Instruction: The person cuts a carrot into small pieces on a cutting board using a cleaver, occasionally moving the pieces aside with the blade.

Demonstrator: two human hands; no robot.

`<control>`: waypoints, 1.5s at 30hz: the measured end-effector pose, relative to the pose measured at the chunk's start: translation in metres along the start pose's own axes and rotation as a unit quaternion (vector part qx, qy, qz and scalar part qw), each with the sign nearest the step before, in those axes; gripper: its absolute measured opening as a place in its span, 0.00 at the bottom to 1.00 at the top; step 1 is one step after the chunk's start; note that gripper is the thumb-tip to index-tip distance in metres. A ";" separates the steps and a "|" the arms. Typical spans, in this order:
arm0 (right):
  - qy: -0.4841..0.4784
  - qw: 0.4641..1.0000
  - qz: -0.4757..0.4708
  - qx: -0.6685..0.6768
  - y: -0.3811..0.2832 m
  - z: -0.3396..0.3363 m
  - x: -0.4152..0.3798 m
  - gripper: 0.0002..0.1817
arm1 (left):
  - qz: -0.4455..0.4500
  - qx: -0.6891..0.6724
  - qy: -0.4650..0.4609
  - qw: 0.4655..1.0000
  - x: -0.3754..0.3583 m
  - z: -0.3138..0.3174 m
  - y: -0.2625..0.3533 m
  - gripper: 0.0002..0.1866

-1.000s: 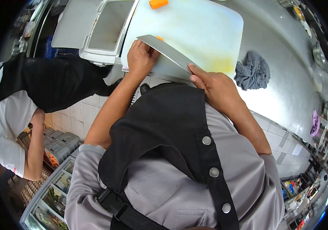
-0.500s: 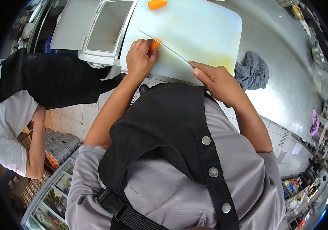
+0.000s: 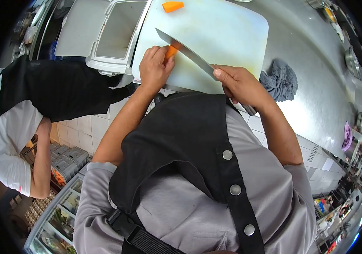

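Observation:
My left hand has its fingers closed on an orange carrot piece at the left side of the white cutting board. In my right hand is the handle of a large kitchen knife. Its broad blade slants up and left across the board, the flat side tipped toward me, and overlaps the right end of the carrot piece. A second carrot piece lies at the far edge of the board.
Left of the board is a white bin with its lid folded back. A crumpled grey cloth lies on the steel counter to the right. Another person in a black apron stands at my left, near grey crates.
The knife has tilted, so its blade face shows now where only a thin edge showed before. My right hand has rolled with it; my left hand stays nearly in place.

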State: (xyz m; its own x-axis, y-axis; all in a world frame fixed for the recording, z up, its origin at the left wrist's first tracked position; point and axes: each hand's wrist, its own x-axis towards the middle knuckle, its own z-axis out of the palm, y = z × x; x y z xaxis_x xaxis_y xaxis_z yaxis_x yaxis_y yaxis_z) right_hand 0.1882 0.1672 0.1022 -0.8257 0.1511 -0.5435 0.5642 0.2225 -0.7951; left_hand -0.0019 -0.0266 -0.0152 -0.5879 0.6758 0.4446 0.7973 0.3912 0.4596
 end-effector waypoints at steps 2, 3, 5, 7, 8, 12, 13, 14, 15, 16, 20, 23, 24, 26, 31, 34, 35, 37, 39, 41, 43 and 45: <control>-0.002 1.000 0.011 0.021 0.001 -0.001 0.005 0.27 | -0.003 -0.003 0.003 1.000 0.000 0.000 0.001 0.15; -0.010 0.999 0.011 0.040 0.002 -0.003 0.007 0.27 | -0.005 -0.006 0.007 1.000 0.000 0.000 0.001 0.15; -0.019 0.998 0.011 0.059 0.004 -0.006 0.011 0.27 | 0.000 -0.005 0.008 1.000 0.001 0.001 0.000 0.15; -0.024 0.997 0.014 0.074 0.005 -0.008 0.012 0.26 | 0.004 -0.005 0.008 1.000 0.001 0.001 0.000 0.15; -0.025 0.997 0.014 0.073 0.006 -0.010 0.014 0.26 | 0.006 -0.008 0.010 1.000 0.001 0.001 0.000 0.15; -0.029 0.995 0.025 0.090 0.007 -0.014 0.018 0.27 | 0.013 0.000 0.011 1.000 0.001 0.002 -0.001 0.15; -0.031 0.995 0.028 0.088 0.006 -0.014 0.019 0.27 | 0.012 0.001 0.011 1.000 0.001 0.002 -0.002 0.15; -0.032 0.995 0.028 0.088 0.006 -0.015 0.020 0.27 | 0.012 0.001 0.011 1.000 0.001 0.002 -0.002 0.15; -0.032 0.995 0.033 0.093 0.005 -0.015 0.020 0.27 | 0.012 0.000 0.010 1.000 0.000 0.002 -0.001 0.16; -0.032 0.994 0.039 0.098 0.005 -0.015 0.021 0.26 | 0.012 0.000 0.010 1.000 0.000 0.002 -0.001 0.16; -0.042 0.994 0.020 0.097 0.005 -0.016 0.026 0.27 | 0.011 0.000 0.011 1.000 0.001 0.002 -0.001 0.16; -0.037 0.994 0.017 0.103 0.003 -0.015 0.031 0.27 | 0.014 0.004 0.015 1.000 0.000 0.003 -0.003 0.16; -0.041 0.994 0.011 0.102 0.004 -0.015 0.035 0.26 | 0.016 0.002 0.018 1.000 0.000 0.004 -0.003 0.16; -0.043 0.994 0.005 0.101 0.005 -0.013 0.035 0.26 | 0.009 0.003 0.014 1.000 -0.001 0.003 -0.002 0.16; 0.041 0.973 -0.025 0.228 0.014 -0.006 0.017 0.24 | -0.006 0.003 0.023 1.000 -0.001 0.004 -0.003 0.16; 0.132 0.955 -0.021 0.266 0.011 -0.012 -0.006 0.23 | -0.057 -0.010 0.014 0.998 -0.001 0.003 -0.005 0.15; 0.130 0.959 -0.019 0.250 0.017 -0.015 -0.012 0.23 | -0.057 -0.003 0.010 0.998 -0.001 0.003 -0.004 0.15; 0.124 0.965 -0.004 0.230 0.027 -0.014 -0.021 0.24 | -0.052 0.001 0.007 0.999 0.000 0.006 -0.003 0.14; 0.099 0.975 0.025 0.195 0.040 -0.009 -0.025 0.26 | -0.053 0.018 0.012 0.998 -0.001 0.007 -0.003 0.13; 0.095 0.976 0.028 0.191 0.043 -0.001 -0.028 0.27 | -0.051 0.029 0.008 0.998 0.000 0.008 -0.004 0.14; 0.081 0.981 0.039 0.170 0.046 0.004 -0.031 0.28 | -0.048 0.040 0.005 0.998 -0.002 0.007 -0.004 0.15; 0.081 0.986 0.042 0.142 0.046 0.005 -0.034 0.27 | -0.058 0.013 0.005 0.998 -0.003 0.007 -0.002 0.15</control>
State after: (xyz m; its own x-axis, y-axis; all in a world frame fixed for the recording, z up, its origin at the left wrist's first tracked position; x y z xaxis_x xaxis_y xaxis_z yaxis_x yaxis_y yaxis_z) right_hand 0.2422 0.1674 0.0828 -0.7525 0.3153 -0.5782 0.5884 -0.0723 -0.8053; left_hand -0.0011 -0.0254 -0.0229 -0.6774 0.6190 0.3975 0.7273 0.4821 0.4886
